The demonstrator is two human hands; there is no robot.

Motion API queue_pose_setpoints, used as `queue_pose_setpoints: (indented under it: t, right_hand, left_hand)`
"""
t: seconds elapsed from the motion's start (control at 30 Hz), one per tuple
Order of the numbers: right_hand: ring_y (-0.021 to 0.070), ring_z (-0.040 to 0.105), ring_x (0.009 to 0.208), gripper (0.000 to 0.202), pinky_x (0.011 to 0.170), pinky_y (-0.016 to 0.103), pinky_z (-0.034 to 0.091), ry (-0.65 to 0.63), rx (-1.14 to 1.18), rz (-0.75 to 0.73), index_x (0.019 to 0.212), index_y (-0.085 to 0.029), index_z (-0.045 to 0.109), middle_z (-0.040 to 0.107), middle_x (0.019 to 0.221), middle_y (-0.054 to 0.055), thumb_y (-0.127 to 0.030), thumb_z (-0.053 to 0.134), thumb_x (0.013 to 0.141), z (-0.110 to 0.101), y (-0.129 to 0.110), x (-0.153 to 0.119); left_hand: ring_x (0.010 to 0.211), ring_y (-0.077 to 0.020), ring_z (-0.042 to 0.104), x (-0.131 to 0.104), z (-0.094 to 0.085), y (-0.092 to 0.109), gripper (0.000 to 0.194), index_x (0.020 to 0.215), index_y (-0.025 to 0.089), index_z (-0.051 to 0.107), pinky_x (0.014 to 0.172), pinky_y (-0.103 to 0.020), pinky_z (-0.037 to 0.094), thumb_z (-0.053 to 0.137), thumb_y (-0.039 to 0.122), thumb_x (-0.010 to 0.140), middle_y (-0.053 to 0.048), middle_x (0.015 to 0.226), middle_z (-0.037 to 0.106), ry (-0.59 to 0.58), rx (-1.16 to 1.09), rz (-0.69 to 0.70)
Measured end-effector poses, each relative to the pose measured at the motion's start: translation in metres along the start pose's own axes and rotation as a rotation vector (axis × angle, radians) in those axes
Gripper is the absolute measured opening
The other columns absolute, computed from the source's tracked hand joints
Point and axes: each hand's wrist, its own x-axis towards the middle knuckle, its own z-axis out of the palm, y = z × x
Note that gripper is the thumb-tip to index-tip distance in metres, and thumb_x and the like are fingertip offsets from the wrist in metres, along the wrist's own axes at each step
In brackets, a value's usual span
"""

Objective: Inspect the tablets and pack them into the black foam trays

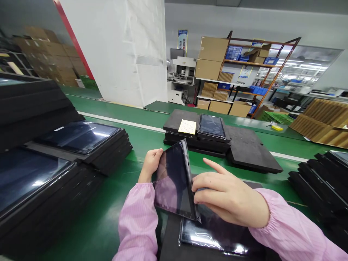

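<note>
My left hand (151,162) is closed on the left side of a black tablet (174,181), thumb over its front edge. The tablet is tilted upright, its glossy screen facing left and its side edge with ports facing right. At that edge my right hand (223,195) touches with bent fingertips. Its index finger stretches out apart from the others; the thumb is hidden. Under both hands, another tablet in clear film (217,235) lies on a black foam tray (172,239), partly covered by my right hand.
Black foam trays with tablets (84,137) are stacked at the left, and more trays (318,181) at the right. Ahead stand foam trays bearing a yellow label sheet (187,127) and a tablet (211,125). All rest on a green work surface (119,192). Cartons (323,123) stand at the far right.
</note>
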Motion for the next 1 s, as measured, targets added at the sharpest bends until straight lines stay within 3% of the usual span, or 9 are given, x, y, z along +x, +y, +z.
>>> queue_pose_setpoints:
  t: [0.33, 0.5, 0.73, 0.87, 1.0]
  right_hand:
    - [0.0121, 0.074, 0.087, 0.025, 0.131, 0.036, 0.008, 0.074, -0.075, -0.009, 0.093, -0.019, 0.068, 0.077, 0.089, 0.000, -0.006, 0.048, 0.099, 0.005, -0.001, 0.000]
    - [0.0139, 0.076, 0.088, 0.026, 0.131, 0.040, 0.008, 0.084, -0.084, -0.020, 0.091, -0.016, 0.070, 0.078, 0.087, 0.002, -0.005, 0.048, 0.098, 0.008, -0.004, -0.002]
    - [0.0119, 0.077, 0.084, 0.029, 0.131, 0.037, 0.010, 0.133, -0.049, 0.024, 0.089, -0.015, 0.071, 0.079, 0.085, 0.002, -0.010, 0.046, 0.102, 0.011, -0.007, -0.003]
    - [0.0111, 0.076, 0.082, 0.034, 0.131, 0.038, 0.003, 0.074, -0.067, 0.032, 0.086, -0.016, 0.072, 0.077, 0.082, 0.000, -0.007, 0.044, 0.102, 0.011, -0.011, -0.005]
    - [0.0103, 0.069, 0.069, 0.033, 0.130, 0.040, -0.003, -0.077, -0.058, 0.079, 0.080, -0.019, 0.071, 0.073, 0.082, -0.001, -0.007, 0.047, 0.099, 0.008, -0.013, -0.004]
  left_hand:
    - [0.047, -0.0093, 0.020, 0.002, 0.003, 0.000, 0.059, 0.045, 0.025, 0.025, 0.042, -0.025, 0.026, 0.046, 0.072, 0.074, 0.004, 0.046, 0.024, 0.000, 0.025, 0.033]
    - [0.046, -0.0097, 0.020, 0.001, 0.000, 0.000, 0.058, 0.044, 0.025, 0.023, 0.042, -0.025, 0.026, 0.047, 0.068, 0.074, 0.004, 0.044, 0.022, 0.015, 0.039, 0.031]
    - [0.046, -0.0101, 0.022, 0.000, -0.006, -0.001, 0.050, 0.044, 0.025, 0.026, 0.041, -0.025, 0.025, 0.045, 0.059, 0.075, 0.003, 0.046, 0.024, 0.031, 0.070, 0.032]
    - [0.046, -0.0102, 0.022, -0.001, -0.008, 0.000, 0.049, 0.044, 0.025, 0.025, 0.042, -0.025, 0.025, 0.045, 0.059, 0.073, 0.003, 0.045, 0.024, 0.026, 0.088, 0.044]
    - [0.045, -0.0101, 0.023, -0.001, -0.010, 0.003, 0.049, 0.042, 0.025, 0.026, 0.043, -0.026, 0.024, 0.045, 0.060, 0.070, 0.003, 0.044, 0.023, 0.017, 0.097, 0.066]
